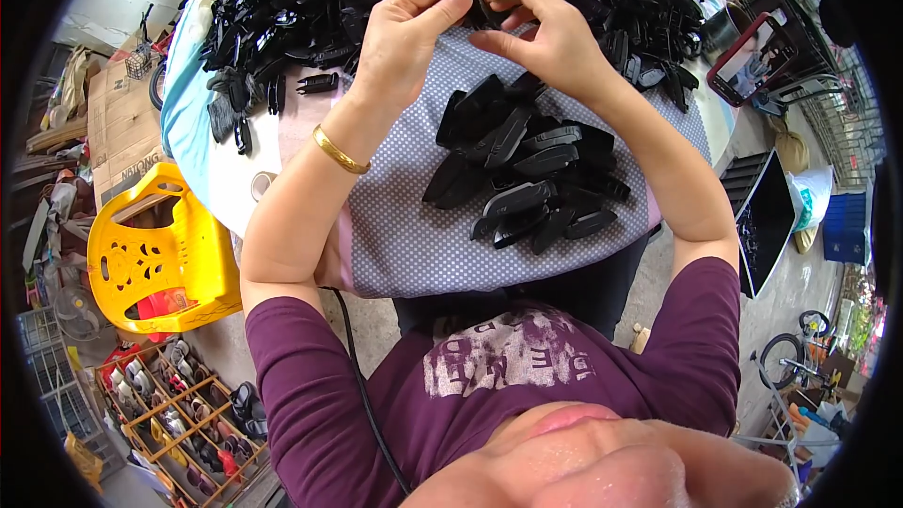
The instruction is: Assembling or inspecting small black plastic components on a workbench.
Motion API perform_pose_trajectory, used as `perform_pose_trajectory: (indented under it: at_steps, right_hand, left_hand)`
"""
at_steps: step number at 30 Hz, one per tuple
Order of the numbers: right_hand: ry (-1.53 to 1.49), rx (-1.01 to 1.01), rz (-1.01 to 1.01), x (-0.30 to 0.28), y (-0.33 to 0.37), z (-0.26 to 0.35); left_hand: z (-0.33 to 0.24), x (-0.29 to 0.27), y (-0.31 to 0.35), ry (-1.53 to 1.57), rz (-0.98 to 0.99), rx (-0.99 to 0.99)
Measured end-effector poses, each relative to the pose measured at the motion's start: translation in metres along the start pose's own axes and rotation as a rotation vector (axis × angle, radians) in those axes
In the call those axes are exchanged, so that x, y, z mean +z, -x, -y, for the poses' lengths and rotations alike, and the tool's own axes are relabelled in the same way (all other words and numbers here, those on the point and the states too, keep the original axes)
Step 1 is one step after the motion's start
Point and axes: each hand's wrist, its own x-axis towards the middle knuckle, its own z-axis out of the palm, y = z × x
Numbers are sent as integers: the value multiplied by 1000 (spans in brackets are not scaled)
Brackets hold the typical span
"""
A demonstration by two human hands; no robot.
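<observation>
My left hand [400, 38], with a gold bangle above the wrist, pinches a small dark plastic piece [483, 11] between thumb and index finger. From the other side, my right hand [555, 47] grips the same piece with its fingers bent round it; much of it is hidden. Both index fingers wear tan wraps. The hands meet at the near edge of a large heap of glossy black plastic pieces [292, 9]. Closer to me, a smaller pile of elongated black pieces [527, 165] lies on a grey dotted cloth [404, 226].
A phone in a red case [752, 56] stands at the table's right edge. To the left is a yellow plastic chair [169, 254], with a wooden shoe rack [188, 414] below it. A black crate [767, 226] sits at the right. A dark cord [353, 348] hangs beside my left arm.
</observation>
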Motion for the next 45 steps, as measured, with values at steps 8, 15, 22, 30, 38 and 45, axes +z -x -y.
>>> perform_pose_trajectory:
  at_steps: [8, 15, 22, 30, 38, 45]
  right_hand:
    - [-25, 22, 75, 1, 7, 7]
    - [158, -14, 169, -7, -4, 8]
    - [326, 139, -172, -58, -30, -32]
    - [229, 184, -253, -45, -35, -55]
    - [-377, 420, -295, -57, -32, -36]
    - [-903, 523, -175, -51, -25, -48]
  left_hand:
    - [-7, 8, 6, -277, 64, 118]
    - [-8, 7, 0, -258, 12, 68]
    - [-35, 8, 7, -680, 607, -148]
    - [-3, 11, -11, -1224, 326, 212]
    - [38, 40, -43, -1413, 407, 487]
    - [51, 58, -51, -1554, 492, 653]
